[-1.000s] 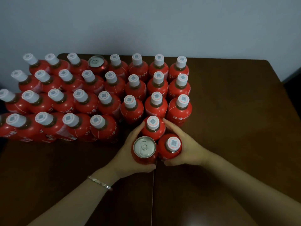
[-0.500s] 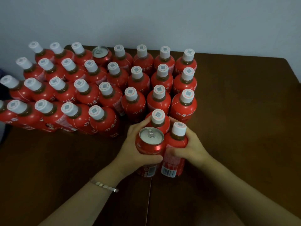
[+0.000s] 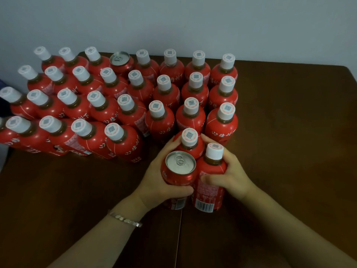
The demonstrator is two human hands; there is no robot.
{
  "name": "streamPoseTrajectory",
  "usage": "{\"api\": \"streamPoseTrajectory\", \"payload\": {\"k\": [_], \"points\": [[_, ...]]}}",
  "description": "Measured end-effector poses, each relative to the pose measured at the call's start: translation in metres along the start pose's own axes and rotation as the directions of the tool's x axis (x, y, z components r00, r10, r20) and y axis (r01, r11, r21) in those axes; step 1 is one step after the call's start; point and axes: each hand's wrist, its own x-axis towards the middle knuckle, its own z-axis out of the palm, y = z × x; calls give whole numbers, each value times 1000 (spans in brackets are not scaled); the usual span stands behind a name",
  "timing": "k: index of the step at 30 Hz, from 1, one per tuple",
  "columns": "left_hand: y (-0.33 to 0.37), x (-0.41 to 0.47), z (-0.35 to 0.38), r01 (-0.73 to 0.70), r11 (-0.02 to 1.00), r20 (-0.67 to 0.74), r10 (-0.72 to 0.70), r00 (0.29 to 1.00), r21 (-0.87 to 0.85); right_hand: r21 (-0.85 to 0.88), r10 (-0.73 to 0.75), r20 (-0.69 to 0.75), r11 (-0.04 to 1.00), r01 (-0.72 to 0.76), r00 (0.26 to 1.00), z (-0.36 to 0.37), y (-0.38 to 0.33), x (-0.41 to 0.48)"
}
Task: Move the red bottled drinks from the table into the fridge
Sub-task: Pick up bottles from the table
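Observation:
Several red bottles with white caps stand in rows on the dark wooden table, against the wall. In front of them I clasp a cluster of three drinks. My left hand wraps a red can with a silver top. My right hand grips a red bottle with a barcode label. A third red bottle is pressed between the fingertips of both hands, behind the other two.
A second red can stands in the back row among the bottles. A seam runs down the table toward me. The grey wall rises right behind the rows. The fridge is out of view.
The cluster of three drinks has risen and tilted toward me, so the barcode and can side now show. My view has shifted slightly; the rows stay put.

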Motion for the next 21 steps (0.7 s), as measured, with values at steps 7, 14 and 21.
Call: {"api": "streamPoseTrajectory", "payload": {"k": [7,14,21], "points": [[41,-18,7,44,999,49,-43,998,-29,-53,21,-94,998,-26,995,11,-35,-37],[129,-28,14,-122,992,296,104,950,43,-162,-133,-352,983,80,926,32,-112,-105],[217,-78,42,-271,962,610,229,759,-25,-273,-267,-595,954,122,758,78,-181,-219]]}}
